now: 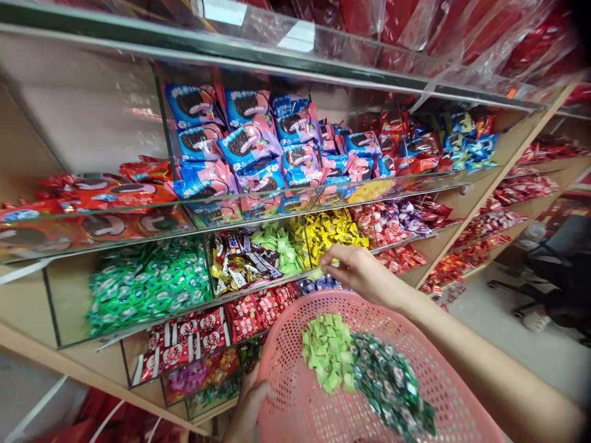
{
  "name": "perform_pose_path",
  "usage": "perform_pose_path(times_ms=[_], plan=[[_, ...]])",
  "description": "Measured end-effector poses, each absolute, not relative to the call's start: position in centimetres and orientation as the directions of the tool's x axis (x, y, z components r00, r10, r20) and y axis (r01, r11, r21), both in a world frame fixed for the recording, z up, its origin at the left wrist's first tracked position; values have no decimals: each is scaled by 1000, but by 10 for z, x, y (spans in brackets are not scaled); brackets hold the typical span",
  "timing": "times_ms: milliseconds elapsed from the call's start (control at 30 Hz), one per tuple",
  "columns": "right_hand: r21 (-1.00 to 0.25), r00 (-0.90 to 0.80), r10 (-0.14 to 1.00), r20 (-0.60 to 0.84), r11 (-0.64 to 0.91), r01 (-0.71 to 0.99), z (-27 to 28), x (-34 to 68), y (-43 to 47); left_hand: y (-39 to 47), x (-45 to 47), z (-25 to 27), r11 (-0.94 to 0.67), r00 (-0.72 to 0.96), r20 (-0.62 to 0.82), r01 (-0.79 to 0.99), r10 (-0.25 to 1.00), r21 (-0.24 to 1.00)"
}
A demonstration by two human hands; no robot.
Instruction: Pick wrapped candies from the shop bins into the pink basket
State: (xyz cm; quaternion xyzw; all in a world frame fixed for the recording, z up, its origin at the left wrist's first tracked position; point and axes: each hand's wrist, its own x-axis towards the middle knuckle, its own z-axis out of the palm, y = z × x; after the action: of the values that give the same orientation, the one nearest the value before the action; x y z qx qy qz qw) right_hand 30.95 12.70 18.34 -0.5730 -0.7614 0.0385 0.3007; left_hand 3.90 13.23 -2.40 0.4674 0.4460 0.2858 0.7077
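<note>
A pink plastic basket (295, 406), pierced with small holes, is tilted in front of me. My left hand (252, 403) is closed on its near-left rim, its fingers partly out of sight. Inside lie a pile of light green wrapped candies (330, 351) and a pile of dark green wrapped candies (390, 381). Above the basket's far rim, my right hand (353, 271) pinches a light green candy (316, 274), slightly blurred. Closest to those fingertips on the shelf are more light green candies (286, 249) and yellow-wrapped candies (335, 232).
Glass-fronted shelves (152, 323) span the view. They hold green candies (150, 283), dark-wrapped bars (244, 261), blue-and-pink cookie packs (249, 144) and red packs (184, 338). A wooden divider (503, 178) stands right. A black wheeled chair (561, 261) is on the floor beyond.
</note>
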Motion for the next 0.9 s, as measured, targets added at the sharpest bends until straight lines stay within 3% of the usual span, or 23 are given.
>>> perform_pose_path(times_ms=[100,167,333,533,667,900], plan=[[-570,-89,964,249,220,792,145,331,113,135,40,-36,380,395,-374,67,839,923],[-603,-27,983,183,134,786,110,342,113,139,41,-41,384,403,-384,84,831,919],[-532,38,986,165,56,845,33,346,125,143,41,-48,404,406,-417,122,813,907],[-435,69,995,66,-33,900,-3,343,129,143,38,-57,417,374,-433,129,820,900],[-325,-19,999,32,28,945,16,336,125,144,37,-63,455,389,-447,77,806,887],[-321,-153,945,290,246,914,132,285,139,135,41,-59,494,395,-437,-51,808,868]])
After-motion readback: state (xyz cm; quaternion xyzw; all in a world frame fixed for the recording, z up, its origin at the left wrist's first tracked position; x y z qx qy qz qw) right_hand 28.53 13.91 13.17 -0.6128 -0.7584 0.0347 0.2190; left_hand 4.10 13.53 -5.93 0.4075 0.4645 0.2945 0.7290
